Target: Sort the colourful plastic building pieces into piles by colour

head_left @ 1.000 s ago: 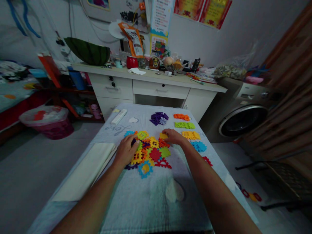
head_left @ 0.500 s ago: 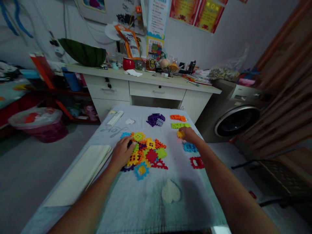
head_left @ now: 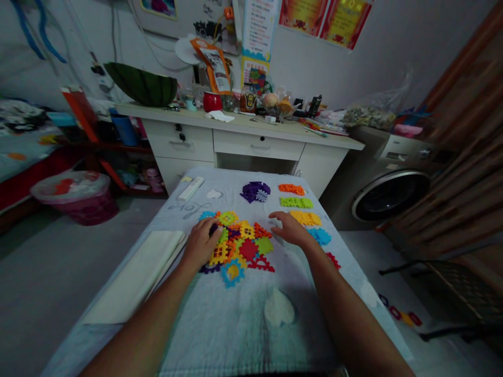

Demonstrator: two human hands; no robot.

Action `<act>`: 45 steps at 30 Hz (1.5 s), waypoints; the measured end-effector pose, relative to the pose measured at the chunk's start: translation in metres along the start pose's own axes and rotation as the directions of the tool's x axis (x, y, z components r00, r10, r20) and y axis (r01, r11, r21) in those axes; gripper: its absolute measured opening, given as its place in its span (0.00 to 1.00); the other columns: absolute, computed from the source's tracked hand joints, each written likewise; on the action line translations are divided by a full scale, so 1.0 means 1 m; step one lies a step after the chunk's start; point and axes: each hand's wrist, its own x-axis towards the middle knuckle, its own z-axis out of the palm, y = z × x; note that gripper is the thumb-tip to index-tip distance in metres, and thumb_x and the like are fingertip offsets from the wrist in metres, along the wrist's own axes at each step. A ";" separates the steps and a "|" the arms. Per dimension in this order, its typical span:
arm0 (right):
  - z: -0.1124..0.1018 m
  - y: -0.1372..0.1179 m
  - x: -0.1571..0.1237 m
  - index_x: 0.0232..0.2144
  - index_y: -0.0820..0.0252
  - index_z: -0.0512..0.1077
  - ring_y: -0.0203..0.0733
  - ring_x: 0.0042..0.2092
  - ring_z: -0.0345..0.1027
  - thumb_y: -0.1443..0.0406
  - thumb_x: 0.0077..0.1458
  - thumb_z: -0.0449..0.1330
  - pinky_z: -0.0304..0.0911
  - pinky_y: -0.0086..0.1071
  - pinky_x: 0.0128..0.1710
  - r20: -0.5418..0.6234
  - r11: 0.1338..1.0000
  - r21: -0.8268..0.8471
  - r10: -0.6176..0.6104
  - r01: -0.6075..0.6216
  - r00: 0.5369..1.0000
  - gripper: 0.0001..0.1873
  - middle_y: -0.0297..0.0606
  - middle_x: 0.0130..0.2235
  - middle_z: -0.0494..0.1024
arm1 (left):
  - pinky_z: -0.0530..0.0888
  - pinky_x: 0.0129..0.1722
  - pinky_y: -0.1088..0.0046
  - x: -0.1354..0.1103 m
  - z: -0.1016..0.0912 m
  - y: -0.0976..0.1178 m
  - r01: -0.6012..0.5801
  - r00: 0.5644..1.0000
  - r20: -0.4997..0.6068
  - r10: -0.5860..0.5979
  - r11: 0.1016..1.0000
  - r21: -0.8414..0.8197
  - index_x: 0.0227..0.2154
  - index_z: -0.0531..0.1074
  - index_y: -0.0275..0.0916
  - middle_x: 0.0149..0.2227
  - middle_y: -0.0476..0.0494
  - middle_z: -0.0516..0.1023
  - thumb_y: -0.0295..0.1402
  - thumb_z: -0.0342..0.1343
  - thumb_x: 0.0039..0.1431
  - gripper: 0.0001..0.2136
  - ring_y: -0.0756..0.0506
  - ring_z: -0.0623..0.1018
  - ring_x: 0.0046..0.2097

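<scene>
My worktop (head_left: pixel 223 335) has its right edge just past the row of colour stacks (head_left: pixel 305 218), and a strip of cloth (head_left: pixel 293 264) between that row and the big mixed pile (head_left: pixel 248 250) gives me room to move. My left hand (head_left: pixel 202 243) is on the pile's left side, and I can't tell if its grip pinches anything, but my right hand (head_left: pixel 288 229) has its grip spread and holds nothing. The orange triangle (head_left: pixel 261 231) is just left of that spread grip, nearer my right hand, its longest way too small to see.
</scene>
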 end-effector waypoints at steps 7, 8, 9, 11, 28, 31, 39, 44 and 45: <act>0.028 -0.029 0.000 0.44 0.62 0.72 0.40 0.40 0.67 0.66 0.52 0.62 0.59 0.32 0.42 0.028 0.996 0.090 0.018 -0.021 0.999 0.14 0.41 0.41 0.76 | 0.67 0.56 0.57 -0.002 -0.002 0.003 -0.012 1.000 0.000 0.012 1.000 0.006 0.46 0.71 0.39 0.49 0.40 0.74 0.44 0.46 0.63 0.17 0.40 0.72 0.52; 0.030 -0.029 0.000 0.43 0.62 0.72 0.39 0.39 0.67 0.67 0.52 0.62 0.59 0.31 0.40 0.016 0.993 0.116 0.021 -0.023 1.000 0.15 0.40 0.40 0.76 | 0.67 0.56 0.58 -0.002 -0.002 0.003 -0.015 1.000 0.006 0.015 1.000 0.007 0.46 0.71 0.39 0.49 0.40 0.74 0.44 0.46 0.63 0.17 0.40 0.72 0.52; 0.031 -0.028 0.000 0.44 0.61 0.72 0.38 0.38 0.66 0.68 0.51 0.63 0.58 0.30 0.39 -0.001 0.989 0.142 0.026 -0.026 1.000 0.16 0.39 0.40 0.76 | 0.67 0.56 0.58 -0.002 -0.002 0.003 -0.018 1.000 0.012 0.018 1.000 0.008 0.46 0.71 0.39 0.49 0.40 0.74 0.44 0.46 0.63 0.17 0.40 0.73 0.52; 0.033 -0.027 -0.001 0.46 0.61 0.71 0.37 0.37 0.65 0.70 0.50 0.62 0.58 0.29 0.37 -0.043 0.983 0.180 0.049 -0.041 0.998 0.19 0.37 0.38 0.74 | 0.67 0.55 0.58 -0.002 -0.002 0.003 -0.023 1.000 0.020 0.022 1.000 0.009 0.46 0.71 0.39 0.48 0.40 0.74 0.44 0.47 0.62 0.17 0.40 0.73 0.52; -0.045 0.018 -0.051 0.41 0.58 0.70 0.34 0.27 0.60 0.65 0.51 0.57 0.54 0.27 0.27 -0.134 0.939 0.291 0.228 -0.181 0.964 0.13 0.28 0.25 0.67 | 0.67 0.56 0.58 -0.003 -0.002 0.001 -0.006 0.999 0.032 0.006 1.000 0.006 0.46 0.71 0.40 0.49 0.40 0.74 0.45 0.47 0.61 0.18 0.40 0.72 0.52; -0.046 0.025 -0.067 0.41 0.59 0.71 0.34 0.28 0.61 0.65 0.53 0.55 0.55 0.27 0.28 -0.132 0.949 0.235 0.245 -0.209 0.961 0.12 0.30 0.26 0.69 | 0.66 0.56 0.58 -0.003 -0.002 0.000 -0.011 0.999 0.037 0.011 1.000 0.015 0.47 0.71 0.41 0.49 0.40 0.74 0.45 0.47 0.62 0.18 0.40 0.72 0.52; -0.046 0.041 -0.043 0.38 0.61 0.70 0.33 0.27 0.62 0.70 0.46 0.58 0.56 0.25 0.25 -0.152 0.899 0.319 0.360 -0.299 0.920 0.13 0.30 0.27 0.70 | 0.67 0.56 0.57 -0.003 -0.003 0.003 -0.013 0.999 0.040 0.012 1.000 0.011 0.46 0.71 0.38 0.48 0.38 0.74 0.45 0.46 0.61 0.19 0.39 0.73 0.52; -0.056 0.064 -0.001 0.31 0.61 0.69 0.31 0.24 0.62 0.69 0.44 0.60 0.57 0.23 0.23 -0.259 0.830 0.450 0.475 -0.331 0.841 0.08 0.29 0.26 0.69 | 0.66 0.57 0.56 -0.003 -0.002 0.001 -0.003 0.999 0.045 0.003 1.000 0.021 0.47 0.71 0.40 0.50 0.39 0.74 0.46 0.46 0.61 0.19 0.39 0.72 0.53; -0.058 0.068 0.008 0.32 0.61 0.69 0.31 0.24 0.62 0.69 0.44 0.59 0.56 0.23 0.22 -0.265 0.811 0.478 0.500 -0.338 0.825 0.08 0.29 0.25 0.69 | 0.66 0.57 0.56 -0.003 -0.002 0.001 -0.003 0.999 0.045 0.002 1.000 0.021 0.47 0.71 0.40 0.50 0.39 0.74 0.46 0.46 0.61 0.19 0.39 0.72 0.53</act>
